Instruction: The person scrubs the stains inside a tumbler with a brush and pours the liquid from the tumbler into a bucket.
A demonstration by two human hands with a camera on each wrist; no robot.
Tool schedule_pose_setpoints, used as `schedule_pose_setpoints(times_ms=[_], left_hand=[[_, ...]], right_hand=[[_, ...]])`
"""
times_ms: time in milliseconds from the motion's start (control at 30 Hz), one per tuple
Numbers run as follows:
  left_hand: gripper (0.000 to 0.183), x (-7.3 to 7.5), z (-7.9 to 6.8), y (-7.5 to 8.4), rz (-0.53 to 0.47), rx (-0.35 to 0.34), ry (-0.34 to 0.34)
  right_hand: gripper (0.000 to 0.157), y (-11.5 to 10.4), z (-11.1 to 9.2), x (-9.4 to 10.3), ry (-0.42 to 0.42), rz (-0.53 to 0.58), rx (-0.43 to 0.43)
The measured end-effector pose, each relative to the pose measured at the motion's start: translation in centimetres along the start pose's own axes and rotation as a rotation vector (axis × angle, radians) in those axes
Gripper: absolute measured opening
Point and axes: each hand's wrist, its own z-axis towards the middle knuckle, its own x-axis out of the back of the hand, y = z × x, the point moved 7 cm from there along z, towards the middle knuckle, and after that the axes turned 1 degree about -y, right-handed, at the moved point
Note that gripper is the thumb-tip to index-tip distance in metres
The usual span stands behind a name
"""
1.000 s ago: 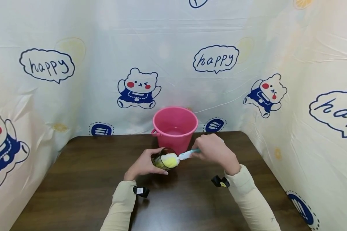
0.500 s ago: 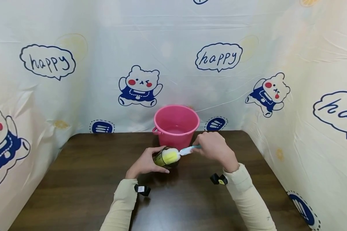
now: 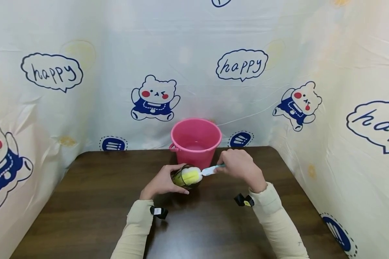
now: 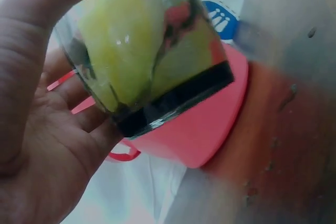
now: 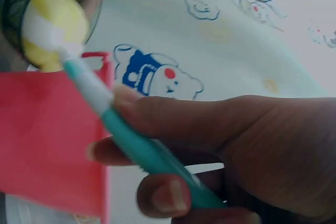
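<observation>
My left hand (image 3: pixel 162 182) grips a dark tinted drinking glass (image 4: pixel 184 85), thumb on one side and fingers on the other. The glass is held tilted, its mouth towards the right. Inside it sits the yellow and white sponge head (image 3: pixel 191 176) of a cup brush, part of it at the rim. My right hand (image 3: pixel 240 167) pinches the brush's white and teal handle (image 5: pixel 139 142) between thumb and fingers. In the left wrist view, yellow sponge shows through the glass wall. Both hands are just in front of a pink bucket (image 3: pixel 197 155).
The bucket stands at the back of the dark wooden table (image 3: pixel 84 201), its handle lug (image 3: pixel 173 148) on the left. Behind and beside the table hangs a pale printed curtain (image 3: pixel 194 46). Each wrist wears a small black camera.
The glass and sponge head have turned slightly, with more of the sponge's yellow side showing along the glass. Both hands keep their grip and have shifted only a little.
</observation>
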Motion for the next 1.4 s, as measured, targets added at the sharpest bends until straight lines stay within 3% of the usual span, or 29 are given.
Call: schedule_pose_setpoints(times_ms=[100, 267, 400, 500, 667, 767, 967, 1067, 1167, 1300, 1400], left_hand=[[0.092, -0.1, 0.0, 0.1, 0.007, -0.001, -0.017], [0.091, -0.2, 0.1, 0.0, -0.006, -0.008, -0.013], [0.090, -0.2, -0.1, -0.1, -0.023, -0.010, 0.000], [0.089, -0.4, -0.1, -0.1, -0.012, -0.009, -0.009], [0.092, -0.4, -0.4, -0.4, -0.013, 0.023, -0.002], [0.094, 0.0, -0.5, -0.6, -0.007, 0.029, 0.026], [0.091, 0.7, -0.5, -0.6, -0.003, 0.021, 0.029], [0.090, 0.7, -0.5, -0.7, -0.002, 0.029, 0.017], [0.089, 0.6, -0.4, -0.7, 0.000, 0.033, 0.005], [0.089, 0.8, -0.3, -0.6, 0.002, 0.044, -0.003], [0.087, 1.2, -0.4, -0.7, 0.015, 0.059, 0.011]], right_hand=[[0.019, -0.1, -0.2, -0.2, -0.040, 0.037, 0.002], [0.018, -0.2, 0.0, 0.4, 0.019, 0.006, 0.005], [0.021, -0.1, -0.1, 0.0, -0.046, 0.014, -0.057], [0.018, -0.4, -0.2, 0.0, -0.074, 0.037, -0.048], [0.016, -1.0, 0.3, 0.7, 0.083, -0.048, 0.087], [0.016, -0.8, 0.6, 0.5, 0.158, -0.094, 0.110], [0.018, -0.5, 0.4, -0.7, 0.109, -0.087, 0.096], [0.020, -0.7, 0.1, -0.7, 0.133, -0.086, 0.162], [0.018, -0.6, 0.1, -0.2, 0.239, -0.133, 0.256], [0.019, -0.6, 0.0, -0.2, 0.384, -0.271, 0.381], [0.021, -1.1, -0.5, -0.8, 0.444, -0.365, 0.493]])
